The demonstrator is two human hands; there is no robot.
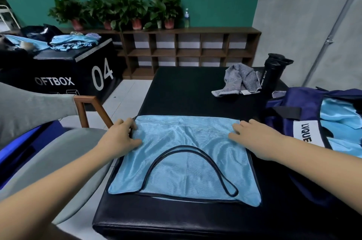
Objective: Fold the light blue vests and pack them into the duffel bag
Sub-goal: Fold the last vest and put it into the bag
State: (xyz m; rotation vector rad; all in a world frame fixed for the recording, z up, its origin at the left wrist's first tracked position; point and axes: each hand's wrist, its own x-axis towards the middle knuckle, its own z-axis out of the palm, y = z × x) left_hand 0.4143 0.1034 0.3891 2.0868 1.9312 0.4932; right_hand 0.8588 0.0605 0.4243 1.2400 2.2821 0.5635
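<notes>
The left hand curls at the far left corner of the folded light blue vest, thumb on the cloth, seemingly pinching its edge. The right hand lies flat, fingers relaxed, on the far right corner. The vest rests on the near end of a black padded table. Just right stands the open duffel bag with blue cloth inside. Farther off lie a grey towel and a black bottle.

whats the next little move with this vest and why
Probably fold the far edge over toward the near one. The light blue vest lies flat and spread out on the black bench, and the left hand and right hand are at its two far corners. It looks too wide as it lies for the duffel bag beside it.
</notes>
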